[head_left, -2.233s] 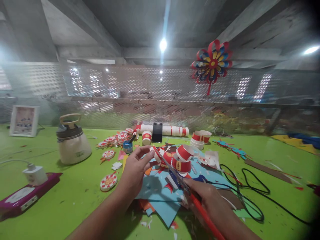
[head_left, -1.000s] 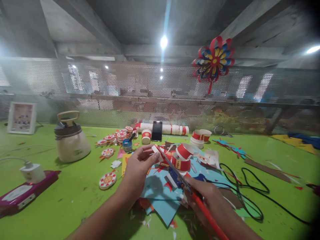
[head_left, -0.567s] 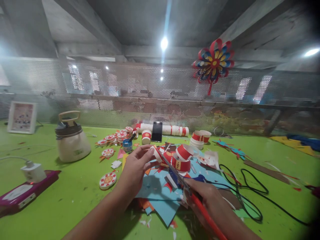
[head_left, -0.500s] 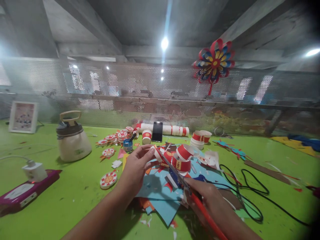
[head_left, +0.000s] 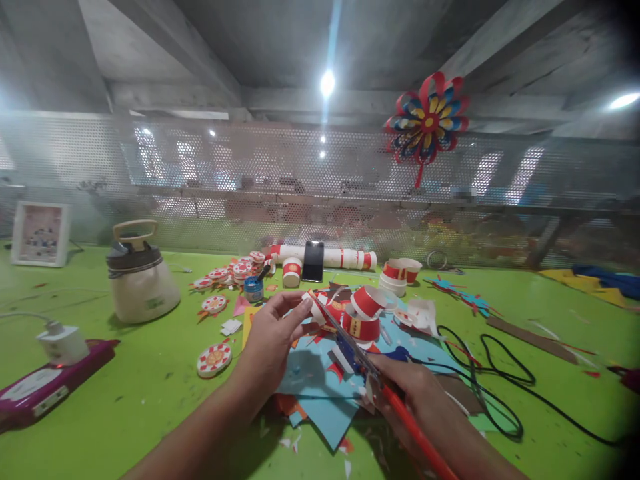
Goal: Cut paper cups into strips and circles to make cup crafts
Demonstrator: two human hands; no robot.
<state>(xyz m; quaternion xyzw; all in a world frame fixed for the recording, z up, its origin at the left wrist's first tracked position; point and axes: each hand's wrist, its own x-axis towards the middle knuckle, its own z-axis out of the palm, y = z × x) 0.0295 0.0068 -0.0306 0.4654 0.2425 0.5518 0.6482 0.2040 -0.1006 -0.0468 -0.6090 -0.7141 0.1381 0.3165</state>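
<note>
- Fingers (head_left: 297, 317) of the left hand (head_left: 267, 340) pinch a red-and-white paper piece (head_left: 315, 310) between the thumb and the tips, just above the littered middle of the green counter (head_left: 165, 393).
- Right hand (head_left: 423, 390) is curled around the red handles of the scissors (head_left: 350, 343); how its hidden lower fingers sit cannot be told.
- The blades run up toward ten o'clock, their tips at the paper piece; whether they bite into it is too small to tell.
- With that piece as the centre of the dial, two red-and-white cup sections (head_left: 367, 302) sit at three o'clock, one tilted on the other.
- A black phone (head_left: 313, 260) leans at twelve against a long white-and-red tube (head_left: 345, 259), and an upright paper cup (head_left: 292, 273) is at eleven.
- At ten lies a cluster of patterned discs (head_left: 243, 269), with a blue jar (head_left: 253, 289) just in front of it.
- A single disc (head_left: 214, 359) lies flat at eight; a lidded jug (head_left: 143, 287) stands well apart at nine.
- Blue paper (head_left: 330, 420) spreads toward six, under scraps and a blue-handled tool (head_left: 397, 355).
- High at one o'clock hangs a red, blue and yellow flower ornament (head_left: 429, 123).
</note>
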